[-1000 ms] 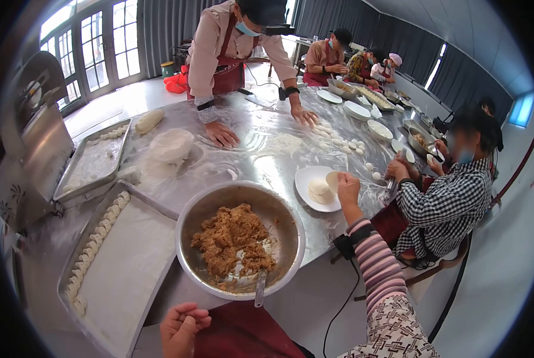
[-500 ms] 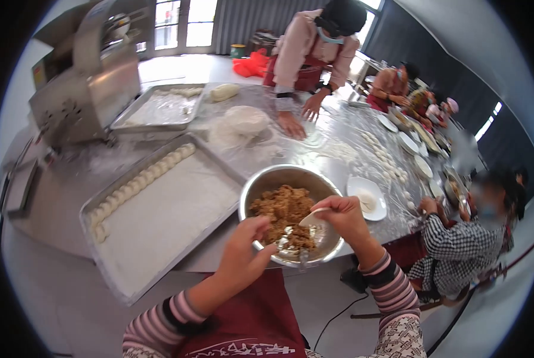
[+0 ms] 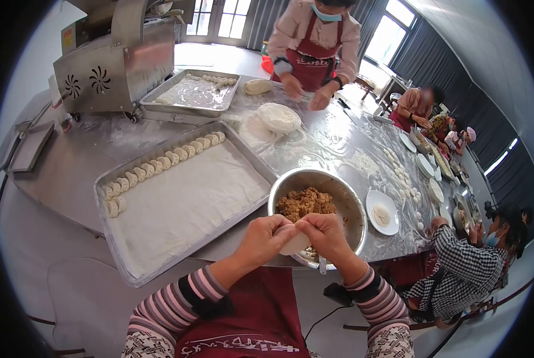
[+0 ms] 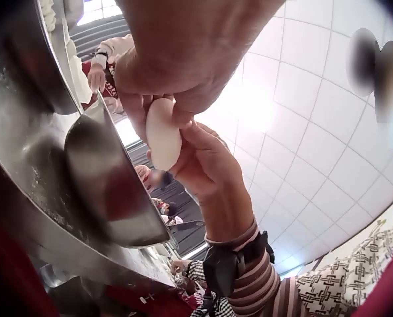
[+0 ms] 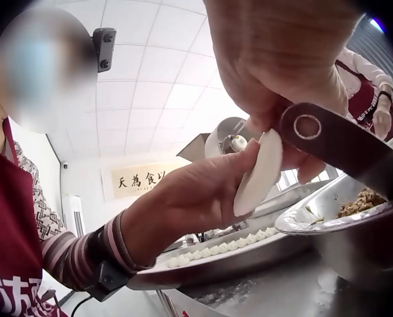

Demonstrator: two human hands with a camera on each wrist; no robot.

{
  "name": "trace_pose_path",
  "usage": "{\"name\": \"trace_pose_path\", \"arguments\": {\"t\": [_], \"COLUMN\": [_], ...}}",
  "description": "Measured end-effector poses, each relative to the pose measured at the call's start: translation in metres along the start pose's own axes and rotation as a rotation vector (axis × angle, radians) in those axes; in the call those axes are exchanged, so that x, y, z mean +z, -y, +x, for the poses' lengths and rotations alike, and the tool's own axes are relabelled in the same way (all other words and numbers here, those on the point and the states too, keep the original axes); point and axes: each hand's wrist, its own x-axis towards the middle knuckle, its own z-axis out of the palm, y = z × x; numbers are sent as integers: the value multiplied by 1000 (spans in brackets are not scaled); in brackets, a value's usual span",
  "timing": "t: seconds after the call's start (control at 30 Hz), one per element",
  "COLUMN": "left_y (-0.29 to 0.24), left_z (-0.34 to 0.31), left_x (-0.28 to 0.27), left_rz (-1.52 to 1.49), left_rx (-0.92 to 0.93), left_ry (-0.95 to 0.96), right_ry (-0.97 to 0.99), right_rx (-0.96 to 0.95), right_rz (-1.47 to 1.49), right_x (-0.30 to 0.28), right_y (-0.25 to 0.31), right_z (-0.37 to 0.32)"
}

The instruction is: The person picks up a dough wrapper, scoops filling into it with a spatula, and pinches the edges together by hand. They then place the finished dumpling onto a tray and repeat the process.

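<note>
Both hands meet at the near rim of a steel bowl [image 3: 360,224] of brown filling [image 3: 305,204]. My left hand [image 3: 259,241] and right hand [image 3: 328,237] pinch a round white wrapper [image 3: 295,243] by its upper edge. The wrapper [image 4: 163,135] shows between the fingertips in the left wrist view, and the wrapper [image 5: 259,173] appears edge-on in the right wrist view. A utensil handle [image 3: 322,265] leans over the bowl's near rim. Right of the bowl, a white plate [image 3: 391,227] holds pale wrappers [image 3: 381,213].
A large tray [image 3: 189,209] with a row of dumplings [image 3: 153,167] lies left of the bowl. Behind it are a smaller tray [image 3: 189,94], a steel machine [image 3: 109,71] and floured dough [image 3: 279,118]. One person [image 3: 314,48] stands across the table; another [image 3: 457,262] sits at the right.
My right hand has brought a wrapper from the plate to over the bowl. The left hand has risen from below the bowl and now pinches the wrapper too. The view has shifted.
</note>
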Motion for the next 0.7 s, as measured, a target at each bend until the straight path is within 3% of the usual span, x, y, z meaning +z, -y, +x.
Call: {"name": "trace_pose_path", "arguments": {"t": [0.03, 0.1, 0.33, 0.43, 0.47, 0.5, 0.53, 0.57, 0.63, 0.7], "left_y": [-2, 2, -5, -7, -10, -15, -16, 2, 5, 1], "left_z": [0, 1, -1, -1, -1, -1, -2, 1, 1, 2], "left_x": [0, -1, 5, 6, 6, 5, 5, 0, -10, -18], "left_rz": [21, -14, -271, -27, -25, 80, 180, 331, 258, 259], "left_rx": [6, -20, -132, -100, -107, 8, 124, 378, 389, 434], "left_ry": [-12, -27, 112, 164, 176, 79, -17, -115, -198, -264], "right_ry": [1, -23, -66, -49, -76, -104, -141, -115, 68, 77], "right_rx": [1, 124, 63, 105, 23, -55, 19, -132, -62, -130], "right_rz": [0, 271, 190, 130, 209, 285, 281, 12, -232, -296], "right_x": [1, 2, -4, -10, -15, -22, -33, -49, -67, -58], "right_y": [2, 5, -5, -1, -6, -10, -14, -8, 6, -5], "right_z": [0, 0, -9, -13, -12, -15, -22, -29, -52, -69]}}
